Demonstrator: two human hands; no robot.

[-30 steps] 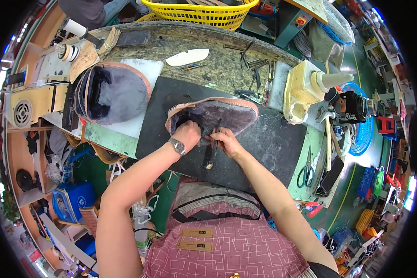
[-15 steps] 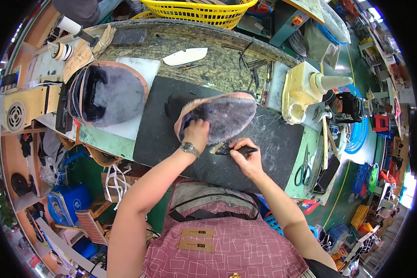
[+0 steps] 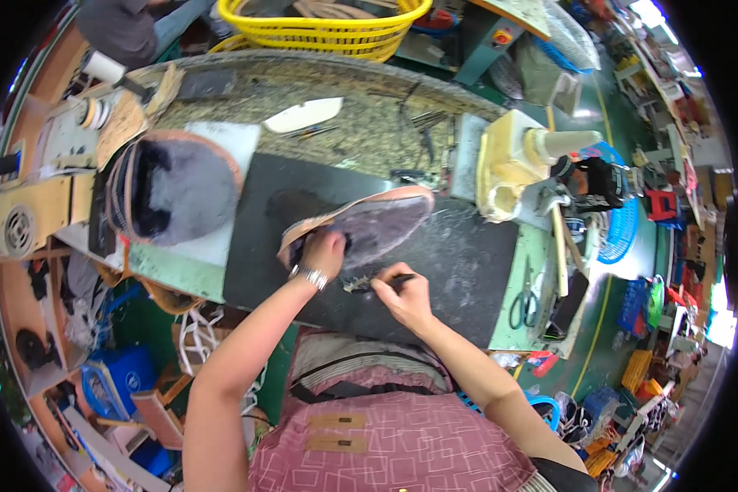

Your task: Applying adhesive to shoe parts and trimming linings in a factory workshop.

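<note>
Panel (image 3: 385,230) — fuzzy gry oval, tan rim (image 3: 410,194) — in L hand (image 3: 325,252)

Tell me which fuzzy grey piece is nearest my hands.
The piece over the black mat, touched by your left hand; the other pieces lie stacked on the white board further left.
</note>
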